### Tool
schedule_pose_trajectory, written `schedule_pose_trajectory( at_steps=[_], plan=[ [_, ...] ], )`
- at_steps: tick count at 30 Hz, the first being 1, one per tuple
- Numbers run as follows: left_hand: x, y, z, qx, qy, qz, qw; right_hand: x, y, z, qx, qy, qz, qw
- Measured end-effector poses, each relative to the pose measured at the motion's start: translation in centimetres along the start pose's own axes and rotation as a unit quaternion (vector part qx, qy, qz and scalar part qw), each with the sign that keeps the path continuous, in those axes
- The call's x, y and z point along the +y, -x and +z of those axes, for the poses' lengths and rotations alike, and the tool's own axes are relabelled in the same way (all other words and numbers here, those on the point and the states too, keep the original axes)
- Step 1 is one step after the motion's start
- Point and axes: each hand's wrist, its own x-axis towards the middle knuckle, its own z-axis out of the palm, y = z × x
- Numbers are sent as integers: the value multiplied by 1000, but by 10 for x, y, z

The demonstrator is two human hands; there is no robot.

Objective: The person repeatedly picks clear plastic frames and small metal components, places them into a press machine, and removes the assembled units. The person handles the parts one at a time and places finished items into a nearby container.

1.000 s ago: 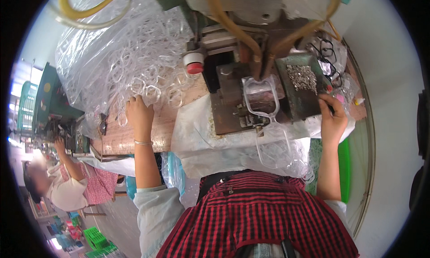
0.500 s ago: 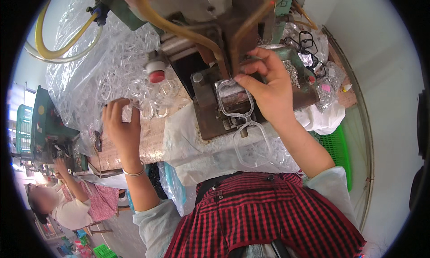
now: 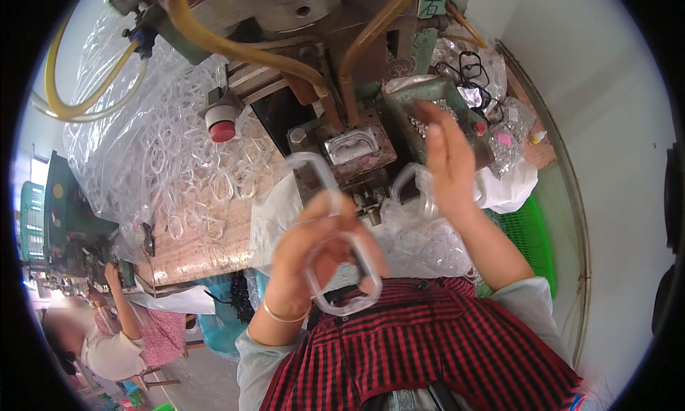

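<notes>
My left hand (image 3: 307,250), blurred by motion, is closed on a clear plastic eyeglass frame (image 3: 370,275) in front of my apron. One rim of this frame reaches up toward the press, the other hangs below my fingers. To the right, my right hand (image 3: 451,165) has its fingers stretched out. Beside its palm, a second clear eyeglass frame (image 3: 401,184) is blurred above a heap of clear frames (image 3: 435,240); whether the hand touches it I cannot tell. Between and beyond my hands, the press's metal fixture (image 3: 353,148) shows no frame on it.
A tray (image 3: 399,90) of small metal parts stands right of the fixture. Left are a red push button (image 3: 222,131) and a large pile of clear frames (image 3: 171,125) in plastic. Yellow hoses (image 3: 235,51) hang overhead. A green basket (image 3: 528,232) stands right; a co-worker (image 3: 118,340) sits far left.
My left hand has come from the table by the pile to my front, now with a frame in it. My right hand has left the fixture, and the frame there has moved down right.
</notes>
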Motion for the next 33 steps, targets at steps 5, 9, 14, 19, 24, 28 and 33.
schedule_pose_trajectory(
  at_steps=[5,9,14,19,24,28,33],
  plan=[
    [-14,-44,10,-14,95,-128,987,56,18,-38,-112,209,63,969],
    [-21,-45,17,20,103,-122,987,63,-6,-48,-6,132,73,989],
    [-25,-43,15,31,106,-118,987,68,2,-54,-38,154,121,980],
    [-27,-43,6,15,79,-119,990,64,11,-41,-93,262,47,959],
    [-43,-16,-27,-112,110,-157,975,63,10,-23,-96,400,-8,911],
    [-2,54,-38,187,-498,122,838,70,22,-28,-51,359,60,930],
    [58,137,-163,557,-568,275,539,82,8,-35,6,267,-1,964]
  ],
)
